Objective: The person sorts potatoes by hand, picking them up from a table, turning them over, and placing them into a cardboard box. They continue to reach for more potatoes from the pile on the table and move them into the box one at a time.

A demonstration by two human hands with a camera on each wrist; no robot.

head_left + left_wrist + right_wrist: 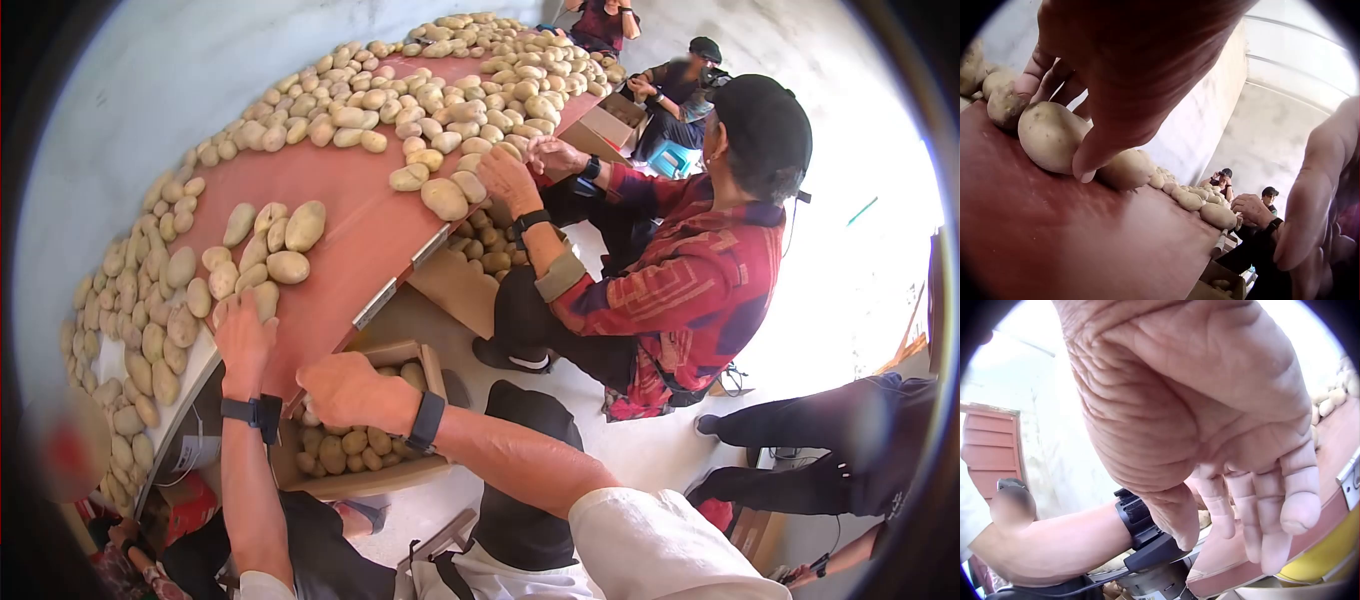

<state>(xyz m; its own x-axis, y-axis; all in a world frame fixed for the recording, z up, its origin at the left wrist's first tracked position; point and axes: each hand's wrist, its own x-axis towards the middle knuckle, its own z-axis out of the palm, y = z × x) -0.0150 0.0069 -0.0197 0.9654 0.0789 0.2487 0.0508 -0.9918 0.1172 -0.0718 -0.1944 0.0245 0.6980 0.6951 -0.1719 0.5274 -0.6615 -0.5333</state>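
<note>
My left hand (243,340) is at the near edge of the red tabletop (345,215), thumb and fingers on either side of a pale potato (1052,136). Just beyond it lies a small cluster of potatoes (288,267), some touching one another. My right hand (358,395) hangs over a cardboard box (436,375) below the table edge, and potatoes (350,450) fill the part of the box that shows. In the right wrist view, its fingers (1269,512) point down, loosely extended, with nothing between them.
Many potatoes (440,105) line the table's far side and left end. Seated to my right, a person in a red patterned shirt (690,280) reaches to the potatoes, above another box (455,290). Metal hinges (375,303) mark the table edge. More people sit farther back.
</note>
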